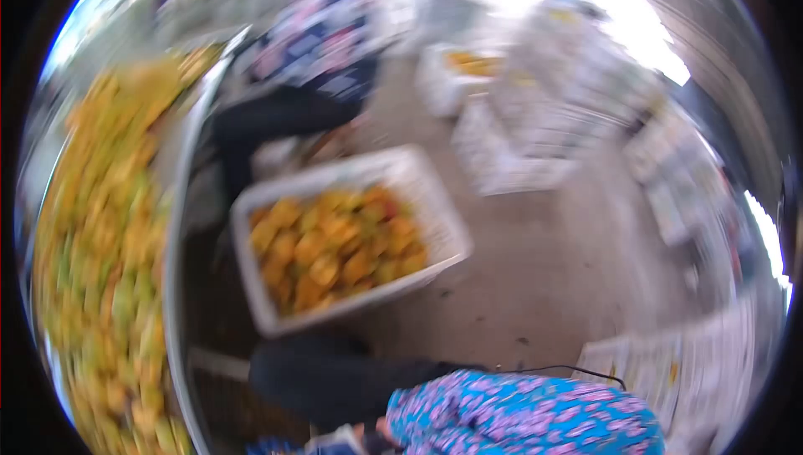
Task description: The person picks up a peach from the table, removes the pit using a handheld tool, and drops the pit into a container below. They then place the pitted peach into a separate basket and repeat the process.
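At the bottom edge, a blue sleeve with pink flowers [527, 413] reaches in from the right. Beside its left end shows a small blurred patch of my right hand [382, 431]; its fingers, and anything in them, cannot be made out. My left hand cannot be seen. Nearby lie blurred blue and whitish pieces of cloth or glove [335, 440]. Above my dark-clad leg [326, 375], a white plastic crate [443, 225] holds many orange-yellow fruits [339, 246]. Neither hand touches the crate.
On the left, a long metal-edged table [173, 271] bears a mass of yellow-green fruits [109, 279]. A person in a patterned top [326, 28] sits beyond the crate. White crates [519, 154] stand at the upper right, one with fruit [473, 63]. More crates [669, 371] are lower right.
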{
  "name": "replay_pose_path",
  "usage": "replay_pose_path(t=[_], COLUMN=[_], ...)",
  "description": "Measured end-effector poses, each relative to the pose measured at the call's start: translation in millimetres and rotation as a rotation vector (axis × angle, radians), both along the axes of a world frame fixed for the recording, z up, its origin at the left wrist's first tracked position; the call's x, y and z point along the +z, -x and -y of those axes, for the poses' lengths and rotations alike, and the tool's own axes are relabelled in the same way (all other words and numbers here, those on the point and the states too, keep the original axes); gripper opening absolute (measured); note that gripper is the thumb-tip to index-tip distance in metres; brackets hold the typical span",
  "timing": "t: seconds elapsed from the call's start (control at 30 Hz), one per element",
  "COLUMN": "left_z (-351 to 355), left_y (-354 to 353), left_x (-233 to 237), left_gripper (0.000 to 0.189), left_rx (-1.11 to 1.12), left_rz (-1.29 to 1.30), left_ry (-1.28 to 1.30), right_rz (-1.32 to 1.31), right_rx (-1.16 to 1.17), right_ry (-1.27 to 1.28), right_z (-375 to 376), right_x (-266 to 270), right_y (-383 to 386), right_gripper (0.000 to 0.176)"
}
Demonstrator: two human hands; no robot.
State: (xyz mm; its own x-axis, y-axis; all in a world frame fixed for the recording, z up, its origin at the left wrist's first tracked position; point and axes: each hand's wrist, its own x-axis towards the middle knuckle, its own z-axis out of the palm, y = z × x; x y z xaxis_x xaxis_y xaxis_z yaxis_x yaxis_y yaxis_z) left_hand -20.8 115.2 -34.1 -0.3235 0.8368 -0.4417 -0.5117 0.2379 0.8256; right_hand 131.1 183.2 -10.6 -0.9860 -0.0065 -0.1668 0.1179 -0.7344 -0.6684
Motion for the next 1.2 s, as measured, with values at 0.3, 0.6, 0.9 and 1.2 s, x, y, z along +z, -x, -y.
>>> replay_pose_path(t=[0.3,0.6,0.9,1.2], left_z=[80,237,88,-3], left_y=[20,21,100,129], left_x=[-4,68,113,63], left_gripper=[0.052,0.034,0.032,0.060], left_rx=[0.815,1.115,0.680,0.492], left_rz=[0.307,-0.431,-1.203,-1.534], left_ry=[-0.219,0.024,0.529,0.619], right_rz=[0.286,0.404,0.521,0.526], right_rx=[0.185,0.562,0.505,0.378], right_ry=[0.215,-1.529,-1.102,-0.947], right_z=[-12,0,-12,-19], right_x=[-5,-47,-30,-32], right_y=[39,65,66,66], right_gripper=[0.026,0.029,0.029,0.025])
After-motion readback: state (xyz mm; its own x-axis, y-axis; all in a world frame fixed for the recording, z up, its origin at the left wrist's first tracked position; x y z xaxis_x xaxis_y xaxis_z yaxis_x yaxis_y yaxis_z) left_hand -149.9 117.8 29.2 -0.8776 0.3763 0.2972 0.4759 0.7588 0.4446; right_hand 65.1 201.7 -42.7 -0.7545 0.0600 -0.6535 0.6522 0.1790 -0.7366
